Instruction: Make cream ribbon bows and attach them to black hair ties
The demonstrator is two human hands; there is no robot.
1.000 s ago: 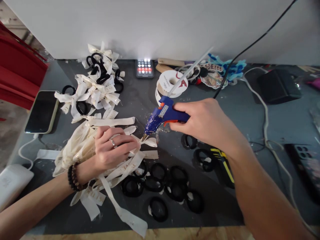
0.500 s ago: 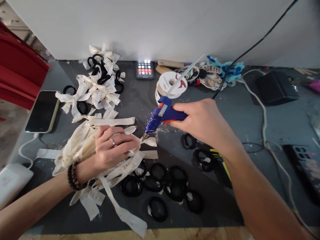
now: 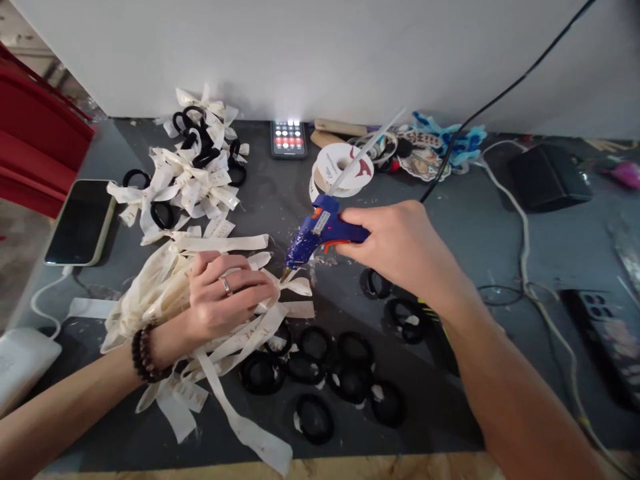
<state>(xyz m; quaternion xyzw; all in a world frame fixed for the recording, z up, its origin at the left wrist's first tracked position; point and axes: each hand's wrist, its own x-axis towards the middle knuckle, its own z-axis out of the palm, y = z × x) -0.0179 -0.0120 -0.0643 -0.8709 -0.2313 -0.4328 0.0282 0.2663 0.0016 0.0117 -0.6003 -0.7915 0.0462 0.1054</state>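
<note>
With its fingertips closed on a cream ribbon bow [image 3: 296, 287], my left hand [image 3: 227, 293] rests over a heap of ribbon bows [image 3: 150, 287]. The bow's printed tails spread out to the right of my fingers. My right hand [image 3: 400, 247] grips a blue glue gun [image 3: 320, 230] by its handle, near the orange trigger. A clear glue stick [image 3: 367, 150] juts from the gun's back end. The nozzle points down and touches, or nearly touches, the bow beside my left fingertips. Several black hair ties [image 3: 350, 380] lie below, some with white bits on them.
Bows attached to black hair ties [image 3: 193, 170] are piled at the back left. A phone [image 3: 83, 223] lies on the left, a lit phone [image 3: 289, 140] at the back beside a ribbon spool [image 3: 345, 170]. Cables and another phone [image 3: 605, 347] are on the right; a black cord [image 3: 500, 97] hangs across.
The glue gun's nozzle has moved very slightly down and left at the bow. Otherwise the view has shifted a little, and both hands keep their hold.
</note>
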